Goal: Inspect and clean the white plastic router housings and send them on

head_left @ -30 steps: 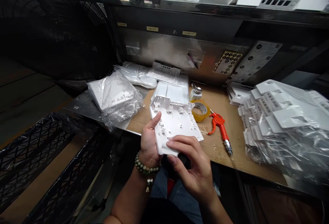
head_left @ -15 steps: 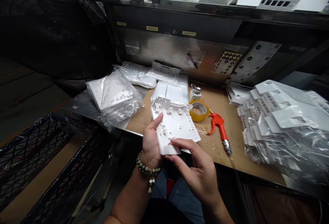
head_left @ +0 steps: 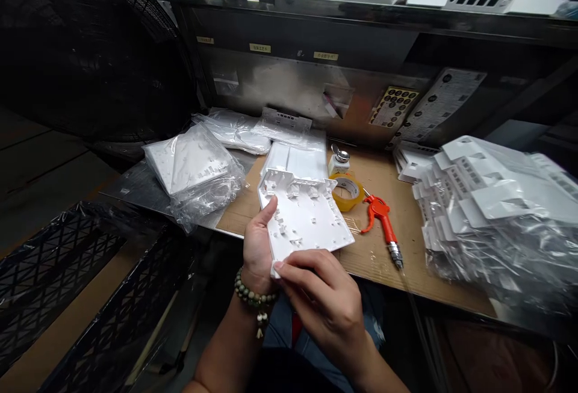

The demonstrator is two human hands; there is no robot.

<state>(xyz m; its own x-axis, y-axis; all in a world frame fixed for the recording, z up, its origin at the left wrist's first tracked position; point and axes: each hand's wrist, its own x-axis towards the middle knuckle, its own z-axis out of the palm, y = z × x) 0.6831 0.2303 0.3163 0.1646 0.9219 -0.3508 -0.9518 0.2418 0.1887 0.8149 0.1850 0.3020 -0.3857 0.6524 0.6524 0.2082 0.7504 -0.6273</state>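
A white plastic panel [head_left: 307, 218] was held in both hands over the near edge of the worktop [head_left: 374, 254].
Its left edge was gripped by the left hand [head_left: 256, 248], thumb laid on top; its near corner was pinched by the curled right hand [head_left: 325, 303]. A tape roll [head_left: 347, 191] and an orange air gun [head_left: 382, 221] were seen just beyond its right edge.

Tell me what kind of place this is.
Probably a factory inspection or packing bench: stacks of identical white moulded parts in clear bags, a red air blow gun and tape roll, one white panel in left hand and right hand.
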